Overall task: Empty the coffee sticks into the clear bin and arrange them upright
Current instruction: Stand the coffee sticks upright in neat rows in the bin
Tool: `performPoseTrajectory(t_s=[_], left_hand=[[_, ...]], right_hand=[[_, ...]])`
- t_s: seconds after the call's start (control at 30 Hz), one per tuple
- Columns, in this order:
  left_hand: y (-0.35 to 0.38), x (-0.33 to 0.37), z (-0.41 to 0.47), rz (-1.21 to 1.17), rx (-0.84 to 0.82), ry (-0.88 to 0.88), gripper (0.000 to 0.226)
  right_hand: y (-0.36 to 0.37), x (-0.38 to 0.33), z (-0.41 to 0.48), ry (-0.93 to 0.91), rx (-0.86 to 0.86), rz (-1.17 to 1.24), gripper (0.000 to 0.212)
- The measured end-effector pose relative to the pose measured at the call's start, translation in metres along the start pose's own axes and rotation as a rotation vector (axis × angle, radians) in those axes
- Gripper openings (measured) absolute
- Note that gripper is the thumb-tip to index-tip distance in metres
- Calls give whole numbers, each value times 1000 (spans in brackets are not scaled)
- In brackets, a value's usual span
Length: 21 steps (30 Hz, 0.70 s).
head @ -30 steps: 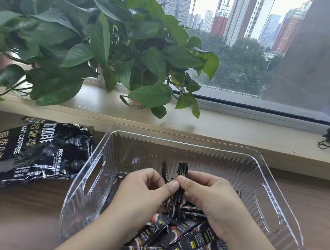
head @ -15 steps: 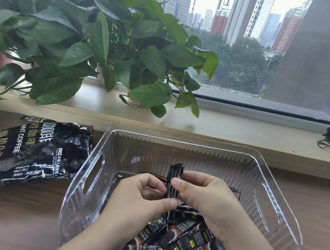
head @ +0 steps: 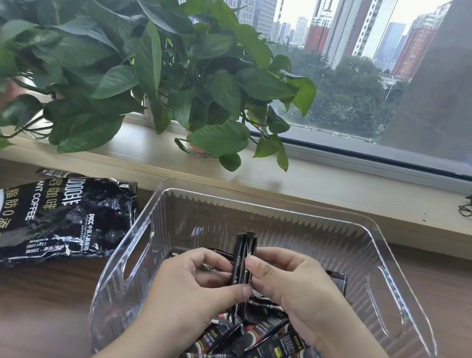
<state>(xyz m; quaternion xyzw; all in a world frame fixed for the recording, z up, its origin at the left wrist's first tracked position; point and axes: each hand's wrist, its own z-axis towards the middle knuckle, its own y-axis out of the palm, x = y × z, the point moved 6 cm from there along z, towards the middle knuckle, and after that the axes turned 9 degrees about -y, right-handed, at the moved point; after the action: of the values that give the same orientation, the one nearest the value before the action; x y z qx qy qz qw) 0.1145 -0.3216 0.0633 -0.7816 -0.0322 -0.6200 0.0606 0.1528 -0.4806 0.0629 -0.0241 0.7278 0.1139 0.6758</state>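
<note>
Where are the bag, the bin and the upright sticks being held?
bag (head: 31, 224), head view, on its printed front.
bin (head: 268, 219), head view, on its ribbed far wall.
upright sticks (head: 243, 249), head view, on their upper end.

Brown wooden table — clear bin, black coffee bag left of it

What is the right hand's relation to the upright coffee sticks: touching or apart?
Touching. In the head view the right hand pinches the upright coffee sticks between thumb and fingers.
</note>
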Motion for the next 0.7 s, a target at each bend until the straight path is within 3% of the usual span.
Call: performPoseTrajectory(t_s=[0.37,0.7], left_hand=[[1,-7,5,-56,-20,-30,32],[1,-6,9,-10,-9,-4,34]], right_hand=[[5,-5,-3,-21,-22,-63,23],[3,-3,-3,-18,8,-70,22]])
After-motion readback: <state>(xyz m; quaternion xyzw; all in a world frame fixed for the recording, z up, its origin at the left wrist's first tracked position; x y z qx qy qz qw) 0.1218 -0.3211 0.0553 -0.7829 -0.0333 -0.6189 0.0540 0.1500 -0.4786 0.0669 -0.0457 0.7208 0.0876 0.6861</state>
